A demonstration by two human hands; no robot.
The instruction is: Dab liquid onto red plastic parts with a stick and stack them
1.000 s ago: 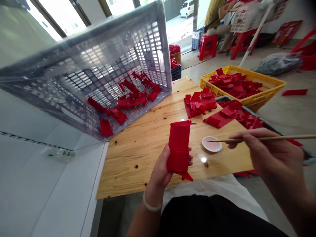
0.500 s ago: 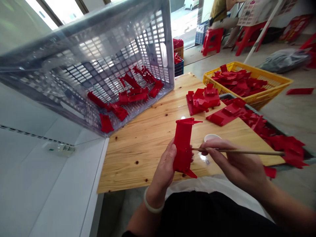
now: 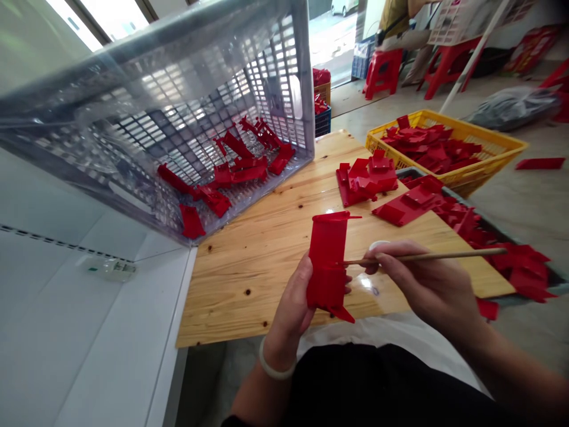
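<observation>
Grips a red piece (image 3: 328, 249) in the left hand (image 3: 292, 299), down at its 8 o'clock side, with the thumb (image 3: 303, 270) on the front. Holds it up over the near part of the desk (image 3: 267, 249), with the long way close to upright. Pinches a thin wooden stick (image 3: 462, 254) in the right hand (image 3: 422, 279), out at 3 o'clock from the red piece, and points the tip in at the middle of its right side. Looks very close there; too small to tell for sure if touching.

Seems to be at a dabbing step, with the tip just at the edge. Likely calls next for a still left hand and a soft, light touch, with no hard poke. Could slide off the side if pushed too fast.

Just past the right hand, between 2 and 3 o'clock, shows only a bit of a small white dish (image 3: 377, 243). Farther off, at 1 o'clock, find a heap of red parts (image 3: 368, 178) on the desk. Between 10 and 11 o'clock, find a big grey crate (image 3: 308, 112) with a few more inside. Beyond the desk, between 1 and 2 o'clock, find a full yellow basket (image 3: 498, 165).
</observation>
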